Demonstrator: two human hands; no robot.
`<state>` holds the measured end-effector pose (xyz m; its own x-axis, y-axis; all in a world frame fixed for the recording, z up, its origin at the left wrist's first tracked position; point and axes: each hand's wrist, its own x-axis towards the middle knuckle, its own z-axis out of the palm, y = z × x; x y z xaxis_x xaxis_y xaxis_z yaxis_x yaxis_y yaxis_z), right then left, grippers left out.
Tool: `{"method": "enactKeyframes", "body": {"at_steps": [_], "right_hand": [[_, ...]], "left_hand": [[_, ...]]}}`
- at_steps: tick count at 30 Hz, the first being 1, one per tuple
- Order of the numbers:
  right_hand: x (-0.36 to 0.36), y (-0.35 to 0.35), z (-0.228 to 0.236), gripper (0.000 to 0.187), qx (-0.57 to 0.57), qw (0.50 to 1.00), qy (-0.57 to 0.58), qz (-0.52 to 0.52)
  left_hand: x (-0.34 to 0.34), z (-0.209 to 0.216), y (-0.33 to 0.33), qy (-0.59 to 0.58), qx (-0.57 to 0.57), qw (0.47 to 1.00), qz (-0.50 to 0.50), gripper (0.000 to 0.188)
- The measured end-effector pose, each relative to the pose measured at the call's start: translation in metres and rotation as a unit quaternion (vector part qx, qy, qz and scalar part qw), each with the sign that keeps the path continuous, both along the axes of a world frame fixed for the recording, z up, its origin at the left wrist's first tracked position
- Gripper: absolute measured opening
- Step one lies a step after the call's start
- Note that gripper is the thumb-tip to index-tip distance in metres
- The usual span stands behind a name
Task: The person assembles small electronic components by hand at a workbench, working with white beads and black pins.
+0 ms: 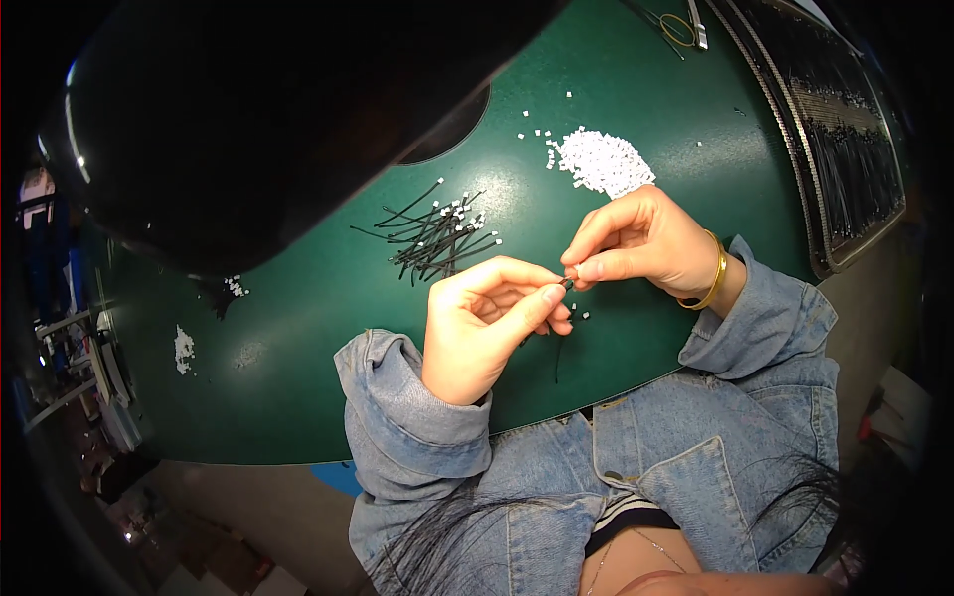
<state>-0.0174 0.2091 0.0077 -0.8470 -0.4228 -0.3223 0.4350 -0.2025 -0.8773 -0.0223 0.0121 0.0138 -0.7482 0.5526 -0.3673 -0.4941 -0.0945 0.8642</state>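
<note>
My left hand [482, 323] is closed in a pinch on a thin black wire [557, 360], whose loose end hangs below the fingers over the green tabletop [328, 397]. Thumb and forefinger of my right hand [651, 243] are pressed together at the wire's upper end, almost touching the left fingertips. Whatever tiny part the right fingers pinch is too small and covered to make out. Past my right hand lies a heap of small white connector housings [601, 161]. Beyond my left hand is a loose bunch of black wires [432, 243] with white housings on their ends.
A large dark rounded object [248, 119] covers the upper left. At the right stands a rack [840, 129] full of black wires. Smaller white heaps [184, 350] lie at the far left. A yellow wire loop [678, 32] sits at the far edge.
</note>
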Motion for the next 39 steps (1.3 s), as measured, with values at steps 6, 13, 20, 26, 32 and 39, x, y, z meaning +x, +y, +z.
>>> {"method": "enactKeyframes", "body": {"at_steps": [6, 13, 20, 26, 32, 39], "right_hand": [[0.002, -0.001, -0.004, 0.012, -0.014, 0.999, 0.028, 0.004], [0.005, -0.003, 0.003, 0.012, 0.007, 0.999, 0.048, -0.018], [0.007, -0.002, 0.0, 0.012, -0.007, 0.997, 0.079, -0.011], [0.01, -0.004, 0.001, 0.01, 0.02, 0.99, 0.139, -0.012], [0.011, -0.003, 0.007, 0.008, 0.11, 0.975, 0.188, -0.037], [0.011, -0.001, 0.003, 0.007, 0.108, 0.966, 0.235, -0.022]], "left_hand": [[0.0, -0.004, 0.001, -0.004, 0.032, 0.999, 0.002, 0.007], [0.001, -0.006, 0.002, 0.014, 0.058, 0.998, 0.009, 0.005], [0.001, -0.005, 0.003, 0.018, 0.037, 0.999, -0.003, 0.004], [0.002, -0.005, 0.003, 0.028, 0.026, 0.999, -0.009, 0.004], [0.005, -0.006, 0.006, 0.027, 0.074, 0.997, 0.008, 0.006], [0.009, -0.006, 0.009, 0.047, 0.075, 0.996, 0.013, 0.005]]}}
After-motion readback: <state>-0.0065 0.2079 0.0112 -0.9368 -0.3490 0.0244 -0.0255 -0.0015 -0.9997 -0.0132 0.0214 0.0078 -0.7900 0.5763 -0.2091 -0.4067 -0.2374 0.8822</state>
